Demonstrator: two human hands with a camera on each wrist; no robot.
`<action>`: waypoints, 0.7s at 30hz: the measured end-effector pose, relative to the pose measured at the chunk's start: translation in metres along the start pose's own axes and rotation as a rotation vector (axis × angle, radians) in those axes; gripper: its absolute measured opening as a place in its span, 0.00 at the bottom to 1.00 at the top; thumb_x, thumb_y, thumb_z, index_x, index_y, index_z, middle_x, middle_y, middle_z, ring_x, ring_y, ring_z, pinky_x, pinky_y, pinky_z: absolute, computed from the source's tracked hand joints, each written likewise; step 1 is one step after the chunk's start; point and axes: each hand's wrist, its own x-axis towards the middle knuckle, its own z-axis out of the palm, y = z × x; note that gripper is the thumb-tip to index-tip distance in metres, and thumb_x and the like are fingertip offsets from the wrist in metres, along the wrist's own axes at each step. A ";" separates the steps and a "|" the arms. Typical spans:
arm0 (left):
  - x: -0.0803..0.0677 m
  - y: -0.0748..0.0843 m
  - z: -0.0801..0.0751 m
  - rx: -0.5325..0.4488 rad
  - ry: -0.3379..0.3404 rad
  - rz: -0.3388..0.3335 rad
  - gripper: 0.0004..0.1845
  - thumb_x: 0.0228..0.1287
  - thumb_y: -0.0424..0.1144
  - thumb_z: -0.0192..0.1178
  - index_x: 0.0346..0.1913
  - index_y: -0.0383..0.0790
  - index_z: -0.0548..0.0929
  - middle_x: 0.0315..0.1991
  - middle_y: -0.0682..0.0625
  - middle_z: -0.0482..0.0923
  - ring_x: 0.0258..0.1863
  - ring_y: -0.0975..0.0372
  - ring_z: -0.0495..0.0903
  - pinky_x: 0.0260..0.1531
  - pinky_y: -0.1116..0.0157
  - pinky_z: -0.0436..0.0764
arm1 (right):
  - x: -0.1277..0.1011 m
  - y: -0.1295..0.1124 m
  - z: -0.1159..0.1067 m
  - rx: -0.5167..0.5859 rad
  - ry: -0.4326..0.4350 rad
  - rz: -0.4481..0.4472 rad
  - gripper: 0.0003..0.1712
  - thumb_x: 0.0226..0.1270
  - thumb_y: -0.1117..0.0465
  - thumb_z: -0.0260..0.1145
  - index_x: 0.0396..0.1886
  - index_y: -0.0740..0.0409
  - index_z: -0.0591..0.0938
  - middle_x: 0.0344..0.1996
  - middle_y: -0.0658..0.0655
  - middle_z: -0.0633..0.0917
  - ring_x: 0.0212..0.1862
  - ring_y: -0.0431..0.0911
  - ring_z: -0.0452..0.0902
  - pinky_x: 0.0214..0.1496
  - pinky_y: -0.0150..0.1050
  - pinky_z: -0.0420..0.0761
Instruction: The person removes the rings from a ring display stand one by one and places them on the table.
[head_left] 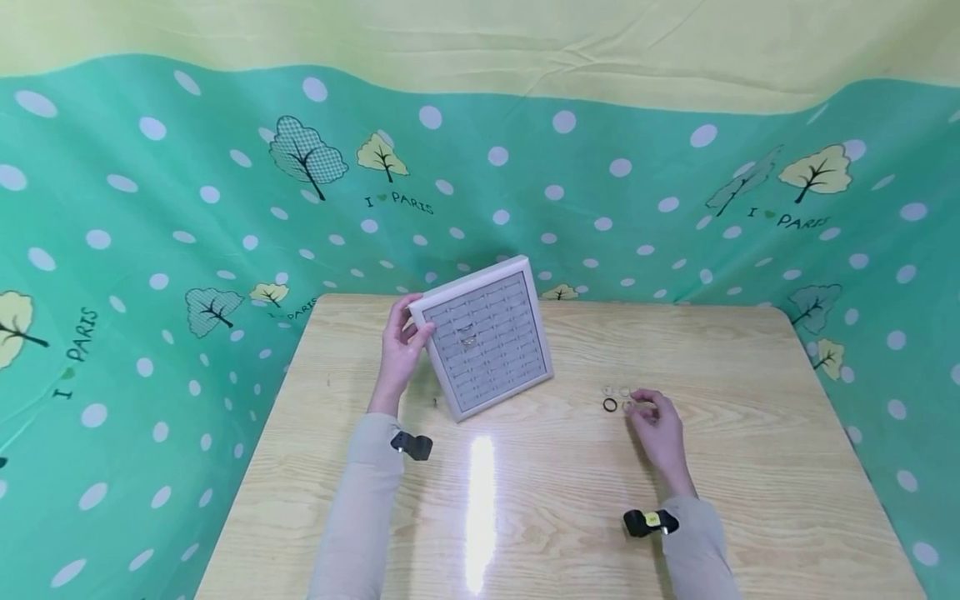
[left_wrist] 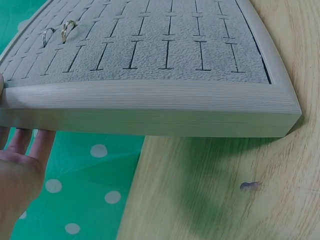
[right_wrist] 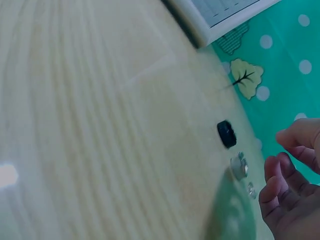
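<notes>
My left hand (head_left: pixel 400 354) grips the upper left corner of a ring display tray (head_left: pixel 542 337), thumb on the front of the frame, fingers behind. The tray leans up at a tilt, its lower edge by the table. In its grey slotted pad sit a silver ring (left_wrist: pixel 46 36) and a gold ring (left_wrist: pixel 66 31), side by side. My right hand (head_left: pixel 660 433) reaches to a small group of rings on the table, thumb and fingertips bent but apart. A black ring (right_wrist: pixel 227 134), a stone-set ring (right_wrist: pixel 240 166) and a smaller ring (right_wrist: pixel 251 190) lie beside those fingers.
The wooden table (head_left: pixel 555 533) carries a bright light reflection in front of the tray. A green dotted cloth (head_left: pixel 480 183) hangs behind the table and along both sides. A small dark mark (left_wrist: pixel 250 186) shows on the table near the tray's left edge.
</notes>
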 end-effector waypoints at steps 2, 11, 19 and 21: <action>0.000 0.000 0.000 0.002 0.003 0.005 0.29 0.65 0.23 0.57 0.68 0.39 0.65 0.58 0.38 0.70 0.50 0.48 0.76 0.46 0.60 0.83 | 0.000 -0.004 0.000 0.029 -0.010 0.009 0.16 0.65 0.69 0.63 0.52 0.67 0.77 0.51 0.63 0.75 0.39 0.43 0.74 0.36 0.22 0.74; -0.001 0.001 0.001 0.017 0.013 0.030 0.28 0.64 0.22 0.57 0.66 0.40 0.67 0.56 0.39 0.72 0.48 0.49 0.78 0.45 0.60 0.83 | 0.007 -0.024 0.008 0.055 -0.063 -0.008 0.14 0.67 0.70 0.60 0.51 0.67 0.76 0.51 0.63 0.75 0.41 0.47 0.74 0.36 0.25 0.76; -0.001 0.002 0.002 0.011 0.026 0.041 0.28 0.64 0.21 0.57 0.65 0.38 0.67 0.55 0.39 0.72 0.47 0.51 0.78 0.42 0.63 0.84 | 0.021 -0.057 0.028 0.078 -0.146 -0.155 0.11 0.65 0.71 0.62 0.47 0.68 0.78 0.47 0.65 0.77 0.39 0.52 0.77 0.33 0.30 0.79; -0.001 0.002 0.002 0.010 0.023 0.039 0.28 0.64 0.21 0.56 0.66 0.38 0.67 0.55 0.39 0.72 0.47 0.51 0.78 0.42 0.63 0.84 | 0.025 -0.067 0.033 0.071 -0.166 -0.189 0.11 0.65 0.71 0.63 0.47 0.67 0.78 0.46 0.64 0.78 0.39 0.52 0.77 0.36 0.30 0.79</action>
